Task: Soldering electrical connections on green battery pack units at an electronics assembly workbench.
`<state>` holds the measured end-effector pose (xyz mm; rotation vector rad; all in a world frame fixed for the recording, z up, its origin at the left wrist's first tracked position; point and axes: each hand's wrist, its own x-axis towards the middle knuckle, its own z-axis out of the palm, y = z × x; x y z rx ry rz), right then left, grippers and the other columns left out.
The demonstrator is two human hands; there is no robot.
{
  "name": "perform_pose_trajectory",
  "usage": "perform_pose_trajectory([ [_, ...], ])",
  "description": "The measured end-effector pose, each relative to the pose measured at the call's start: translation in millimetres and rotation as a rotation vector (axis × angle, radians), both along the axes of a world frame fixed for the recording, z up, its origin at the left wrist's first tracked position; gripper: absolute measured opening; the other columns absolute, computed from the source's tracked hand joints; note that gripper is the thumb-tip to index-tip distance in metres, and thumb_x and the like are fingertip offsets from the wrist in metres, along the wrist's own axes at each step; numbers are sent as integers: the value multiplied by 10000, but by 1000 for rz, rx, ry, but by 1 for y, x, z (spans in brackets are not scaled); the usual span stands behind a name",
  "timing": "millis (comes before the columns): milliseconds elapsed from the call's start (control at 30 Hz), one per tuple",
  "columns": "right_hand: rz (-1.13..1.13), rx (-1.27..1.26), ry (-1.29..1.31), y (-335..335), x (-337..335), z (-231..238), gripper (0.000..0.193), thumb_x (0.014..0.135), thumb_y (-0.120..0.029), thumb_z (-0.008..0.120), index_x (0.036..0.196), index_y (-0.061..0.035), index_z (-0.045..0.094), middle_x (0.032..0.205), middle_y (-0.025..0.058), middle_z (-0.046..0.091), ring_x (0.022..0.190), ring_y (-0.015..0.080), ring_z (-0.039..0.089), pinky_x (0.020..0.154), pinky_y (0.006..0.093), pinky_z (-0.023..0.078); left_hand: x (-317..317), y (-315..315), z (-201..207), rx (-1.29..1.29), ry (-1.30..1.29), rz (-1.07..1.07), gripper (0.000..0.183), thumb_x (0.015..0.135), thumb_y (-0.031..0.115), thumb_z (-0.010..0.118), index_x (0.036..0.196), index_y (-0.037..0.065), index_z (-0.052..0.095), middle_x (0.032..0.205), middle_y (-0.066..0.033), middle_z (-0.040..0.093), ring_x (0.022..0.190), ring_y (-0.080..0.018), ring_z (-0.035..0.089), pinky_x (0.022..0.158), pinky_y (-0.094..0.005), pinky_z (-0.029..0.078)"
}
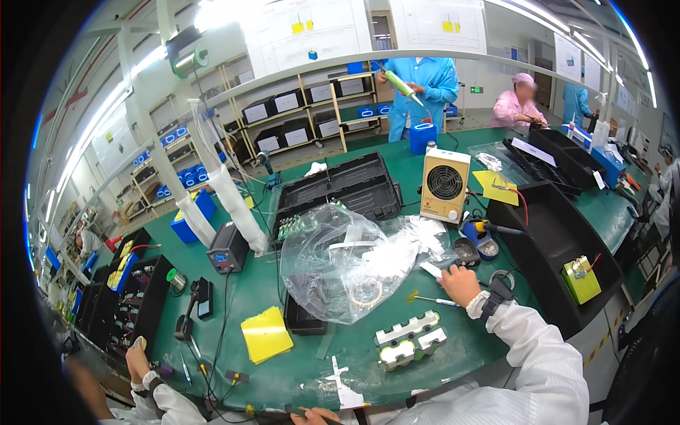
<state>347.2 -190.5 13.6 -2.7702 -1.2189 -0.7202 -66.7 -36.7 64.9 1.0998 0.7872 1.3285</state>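
Note:
My right hand (460, 285) reaches over the green bench, its fingers curled at the end of a flat white strip-like piece (431, 269) beside the clear plastic bag (333, 276). A slim screwdriver (435, 300) lies just below that hand. At the bottom edge my left hand (313, 416) is partly cut off, fingers bent around a dark thing I cannot make out. Between my hands, on the near side of the bench, sits a battery pack (411, 340) of green cells in white holders. Yellow sheets (266, 334) lie left of it.
A yellow-framed fan (444, 185) and a soldering iron stand (482, 237) stand beyond my right hand. A long black tray (552, 248) borders the right side. A neighbour's hand (138, 361) is at the left. Across the bench, a person in blue (423, 81) holds a sealant tube.

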Motion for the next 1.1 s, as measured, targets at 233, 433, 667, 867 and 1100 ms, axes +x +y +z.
perform_pose_trajectory([
  [233,-147,32,-1,11,6,3,409,856,-443,686,864,-34,693,888,109,620,824,272,641,609,378,526,3,0,-2,-84,-29,-45,228,1050,255,506,916,89,426,608,-17,495,544,-111,442,536,-265,360],
  [433,-115,316,256,32,8,-6,512,829,-378,733,1064,53,590,1013,198,607,984,376,567,815,439,500,5,-5,5,-83,-6,-97,183,1051,223,496,940,88,441,605,-21,498,535,-110,439,528,-261,357],
  [667,-173,348,207,16,-6,-9,407,856,-324,705,1057,15,607,1070,188,633,1004,375,551,879,495,439,3,-10,11,-87,-17,-85,140,1053,177,474,955,81,450,601,-24,499,526,-105,433,519,-255,344],
  [867,-185,269,274,15,-5,-2,336,871,-284,688,1092,-36,645,1013,141,643,1071,362,540,886,492,432,4,-8,5,-84,-8,-103,195,1051,181,476,898,62,464,606,-37,509,537,-124,436,529,-275,353],
  [1100,-243,318,630,14,21,-3,288,796,-284,747,912,-21,743,906,215,708,910,406,662,870,476,504,0,-5,-6,-87,45,-117,181,1044,191,489,932,51,465,626,-45,521,566,-144,462,564,-302,389],
])
